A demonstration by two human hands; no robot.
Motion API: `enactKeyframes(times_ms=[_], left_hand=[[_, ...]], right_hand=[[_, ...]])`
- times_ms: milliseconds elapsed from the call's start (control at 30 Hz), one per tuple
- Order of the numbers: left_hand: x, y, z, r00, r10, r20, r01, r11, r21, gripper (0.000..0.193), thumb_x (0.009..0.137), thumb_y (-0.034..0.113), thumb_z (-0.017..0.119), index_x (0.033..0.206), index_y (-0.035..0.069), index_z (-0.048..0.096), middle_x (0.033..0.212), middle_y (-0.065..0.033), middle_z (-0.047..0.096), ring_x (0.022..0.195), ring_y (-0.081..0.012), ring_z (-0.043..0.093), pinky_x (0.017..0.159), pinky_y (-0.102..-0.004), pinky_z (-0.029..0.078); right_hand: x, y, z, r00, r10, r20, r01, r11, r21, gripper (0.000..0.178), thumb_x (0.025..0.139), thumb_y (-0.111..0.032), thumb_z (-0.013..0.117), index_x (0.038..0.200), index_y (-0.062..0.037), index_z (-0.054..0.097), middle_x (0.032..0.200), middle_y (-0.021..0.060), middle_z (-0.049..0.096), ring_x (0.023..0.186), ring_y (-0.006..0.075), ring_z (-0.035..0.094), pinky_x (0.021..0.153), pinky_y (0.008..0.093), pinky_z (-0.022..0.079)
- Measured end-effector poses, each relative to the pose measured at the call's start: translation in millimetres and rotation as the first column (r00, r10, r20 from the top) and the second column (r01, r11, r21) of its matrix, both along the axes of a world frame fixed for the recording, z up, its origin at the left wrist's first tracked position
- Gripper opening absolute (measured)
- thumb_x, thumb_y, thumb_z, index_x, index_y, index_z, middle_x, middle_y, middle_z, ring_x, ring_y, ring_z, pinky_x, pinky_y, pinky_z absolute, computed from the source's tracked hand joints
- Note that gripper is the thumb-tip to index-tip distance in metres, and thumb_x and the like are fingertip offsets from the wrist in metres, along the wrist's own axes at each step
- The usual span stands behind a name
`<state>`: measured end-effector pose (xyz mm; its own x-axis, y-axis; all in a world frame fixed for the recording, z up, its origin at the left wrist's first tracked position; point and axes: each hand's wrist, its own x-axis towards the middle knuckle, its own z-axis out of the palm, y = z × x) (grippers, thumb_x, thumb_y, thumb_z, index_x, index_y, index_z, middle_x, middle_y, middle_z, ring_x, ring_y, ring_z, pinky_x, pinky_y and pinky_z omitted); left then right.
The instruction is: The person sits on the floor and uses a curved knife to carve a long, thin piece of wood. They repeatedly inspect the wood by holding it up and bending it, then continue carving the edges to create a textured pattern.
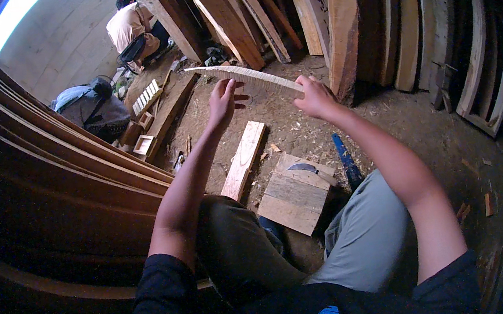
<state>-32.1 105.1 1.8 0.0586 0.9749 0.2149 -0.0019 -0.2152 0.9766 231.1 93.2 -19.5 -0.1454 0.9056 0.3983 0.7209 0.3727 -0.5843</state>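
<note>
My right hand (317,97) is closed around the right end of a long, pale, slightly bowed wooden strip (255,75), which has fine ridges across it. The strip reaches left in front of me, above the floor. Just under its left half is my left hand (223,103), fingers apart; whether a fingertip touches the strip is unclear. Between my knees lies a square wooden block (295,195). On it rests a curved dark blade (303,167). Left of the block, a pale wooden board (244,161) lies on the floor. To the right is a long blue object (345,158).
Tall planks (344,31) lean along the back and right. Long boards (59,137) stand on edge at my left. A person (133,31) crouches at the far left, near a dark bag (95,112) and a small wooden box (143,145). Wood chips litter the dirt floor.
</note>
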Motion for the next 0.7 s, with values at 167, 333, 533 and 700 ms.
enactKeyframes(times_ms=[167,333,533,700], left_hand=[[8.9,-4.7,11.3,0.992,0.023,0.124,-0.027,0.999,0.035,0.039,0.098,0.035,0.047,0.116,0.0,0.047,0.11,-0.016,0.061,0.077,-0.028,0.069,0.055,-0.0347,0.056],[8.3,-10.8,22.5,0.98,0.048,0.193,-0.061,0.996,0.062,0.041,0.098,0.038,0.047,0.116,0.001,0.048,0.11,-0.0162,0.061,0.08,-0.0298,0.069,0.056,-0.0368,0.057],[10.6,-16.7,38.3,0.974,0.035,0.225,-0.065,0.989,0.13,0.038,0.098,0.036,0.047,0.114,0.001,0.05,0.106,-0.0153,0.063,0.079,-0.0293,0.07,0.053,-0.0363,0.057],[12.5,-20.8,45.4,0.969,0.009,0.249,-0.055,0.983,0.176,0.036,0.098,0.034,0.046,0.114,0.002,0.049,0.106,-0.0155,0.063,0.079,-0.0301,0.07,0.053,-0.0364,0.057]], right_hand=[[0.8,1.6,3.3,0.996,0.091,0.027,-0.094,0.985,0.145,0.044,0.066,-0.007,0.075,0.102,-0.0063,0.048,0.099,0.0182,0.054,0.096,0.0395,0.055,0.081,0.046,0.046],[-7.0,-8.6,21.6,0.993,0.12,0.003,-0.119,0.98,0.158,0.048,0.063,-0.007,0.077,0.101,-0.0061,0.047,0.098,0.0176,0.053,0.095,0.0389,0.055,0.08,0.0445,0.046],[-3.3,-5.0,17.5,0.989,0.147,0.001,-0.144,0.965,0.218,0.039,0.066,-0.01,0.075,0.098,-0.0064,0.054,0.096,0.0171,0.052,0.092,0.039,0.056,0.078,0.0444,0.047],[-3.4,-8.9,27.4,0.991,0.135,0.007,-0.134,0.972,0.195,0.029,0.071,-0.015,0.074,0.093,-0.0056,0.058,0.097,0.0171,0.052,0.09,0.0376,0.057,0.075,0.0452,0.048]])
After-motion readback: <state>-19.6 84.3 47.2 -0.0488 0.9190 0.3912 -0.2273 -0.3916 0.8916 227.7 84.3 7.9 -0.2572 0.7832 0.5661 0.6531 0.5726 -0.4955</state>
